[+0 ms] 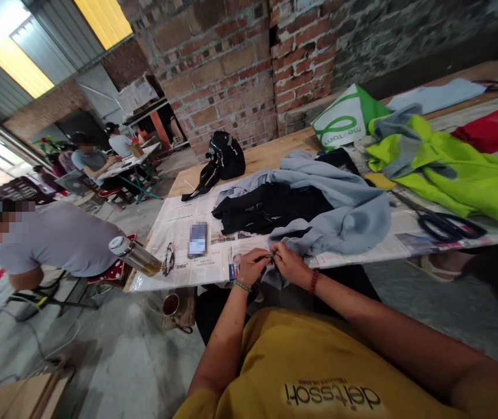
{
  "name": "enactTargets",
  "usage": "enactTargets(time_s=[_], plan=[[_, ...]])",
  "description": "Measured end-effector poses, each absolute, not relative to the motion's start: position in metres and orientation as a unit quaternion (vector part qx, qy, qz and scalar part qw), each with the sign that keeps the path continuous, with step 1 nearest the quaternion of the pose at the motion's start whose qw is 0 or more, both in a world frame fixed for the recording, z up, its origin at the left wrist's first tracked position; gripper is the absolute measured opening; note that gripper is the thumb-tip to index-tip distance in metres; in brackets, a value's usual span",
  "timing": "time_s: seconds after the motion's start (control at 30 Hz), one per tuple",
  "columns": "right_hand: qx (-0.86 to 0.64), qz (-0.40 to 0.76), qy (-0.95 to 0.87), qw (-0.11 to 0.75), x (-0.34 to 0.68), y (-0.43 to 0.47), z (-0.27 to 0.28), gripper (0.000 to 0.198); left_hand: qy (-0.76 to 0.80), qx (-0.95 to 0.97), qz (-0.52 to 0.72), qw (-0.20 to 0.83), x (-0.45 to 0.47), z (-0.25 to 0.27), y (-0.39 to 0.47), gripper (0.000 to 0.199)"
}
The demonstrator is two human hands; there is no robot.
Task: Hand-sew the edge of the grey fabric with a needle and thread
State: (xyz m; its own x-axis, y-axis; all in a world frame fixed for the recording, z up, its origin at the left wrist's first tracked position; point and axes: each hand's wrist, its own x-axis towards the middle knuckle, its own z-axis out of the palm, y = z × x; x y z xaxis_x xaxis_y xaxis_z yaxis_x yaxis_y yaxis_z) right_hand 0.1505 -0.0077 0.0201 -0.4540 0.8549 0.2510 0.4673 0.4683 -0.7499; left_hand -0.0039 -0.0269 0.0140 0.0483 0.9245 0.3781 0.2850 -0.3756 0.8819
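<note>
A grey garment (358, 215) with black cloth (270, 206) lying in its folds spreads over the table, and its near end hangs over the front edge. My left hand (252, 267), with a green bead bracelet, is closed, its fingertips pinching this end. Close against it, my right hand (291, 267) wears a red bracelet and also pinches the grey cloth. The fingertips of both hands nearly meet. Anything small between them is too hidden to make out. To the left of my hands a phone (197, 239) lies on the newspaper (205, 270).
Glasses (169, 259) and a tilted-looking bottle (135, 256) are at the table's left end. Behind are a black bag (227, 156) and a green-white bag (347, 119). Large scissors (450, 226) and a lime garment (458, 174) lie right. A mug (171, 305) stands below; a person (66, 238) sits left.
</note>
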Motion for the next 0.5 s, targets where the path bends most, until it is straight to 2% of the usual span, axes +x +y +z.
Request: enactTargets(time_s=[0.2,0.4,0.5], plan=[[-0.387,0.310,-0.809,0.316,0.163,-0.009,0.037,0.029,0.488,0.638,0.525,0.280,-0.005,0.017,-0.029,0.015],[-0.411,0.145,-0.786,0.438,0.177,0.011,0.070,0.023,0.495,0.626,0.544,0.260,-0.005,0.014,-0.028,0.017],[-0.438,0.193,-0.788,0.387,0.169,0.028,0.074,0.027,0.495,0.627,0.545,0.254,-0.005,0.014,-0.028,0.019]])
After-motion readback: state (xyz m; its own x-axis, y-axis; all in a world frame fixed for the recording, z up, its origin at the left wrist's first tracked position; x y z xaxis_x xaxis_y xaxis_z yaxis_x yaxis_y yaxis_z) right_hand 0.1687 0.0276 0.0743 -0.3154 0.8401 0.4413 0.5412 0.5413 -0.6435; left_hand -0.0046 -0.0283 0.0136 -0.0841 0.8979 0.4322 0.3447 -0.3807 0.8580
